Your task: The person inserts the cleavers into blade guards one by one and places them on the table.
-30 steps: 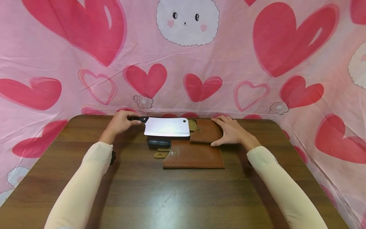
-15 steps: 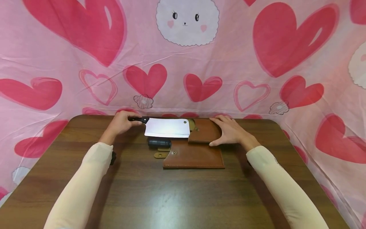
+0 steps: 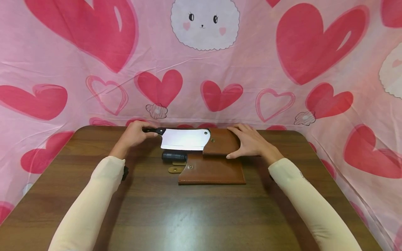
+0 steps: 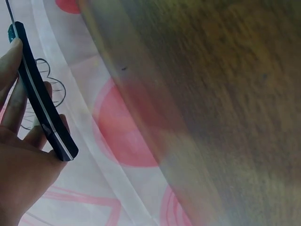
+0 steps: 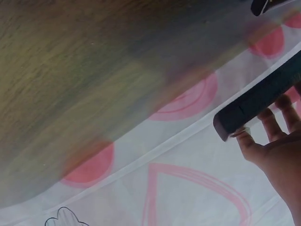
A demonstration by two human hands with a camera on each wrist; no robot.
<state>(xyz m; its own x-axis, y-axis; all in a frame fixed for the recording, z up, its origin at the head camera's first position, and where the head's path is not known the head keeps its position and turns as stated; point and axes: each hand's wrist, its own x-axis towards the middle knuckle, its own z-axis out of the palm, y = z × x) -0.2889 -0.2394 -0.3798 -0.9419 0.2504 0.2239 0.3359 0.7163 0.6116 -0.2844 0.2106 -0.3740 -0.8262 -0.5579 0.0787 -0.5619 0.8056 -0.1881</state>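
At the table's far side, my left hand point(image 3: 134, 133) grips the black handle point(image 4: 44, 99) of a cleaver point(image 3: 183, 139). Its shiny blade points right, and the blade's end lies at the curved mouth of a brown leather sheath point(image 3: 221, 142), its lower corner hidden inside. My right hand point(image 3: 251, 141) holds that sheath across its closed end, thumb at the near edge and fingers at the far edge. In the right wrist view, the sheath point(image 5: 261, 96) shows as a dark bar against the fingertips. A second brown sheath point(image 3: 213, 171) lies flat just in front, partly overlapped by the first.
A black ribbed cylinder point(image 3: 174, 156) sticks out left of the second sheath; whether it joins something inside cannot be told. Below it lies a tan strap point(image 3: 175, 170) with a snap. The wooden table point(image 3: 188, 216) ends at a pink heart-patterned cloth point(image 3: 220, 62) behind.
The right hand has slid the upper sheath left, and the cleaver has shifted slightly right. The sheath's front now covers the blade's end corner, and its tan inner side no longer shows.
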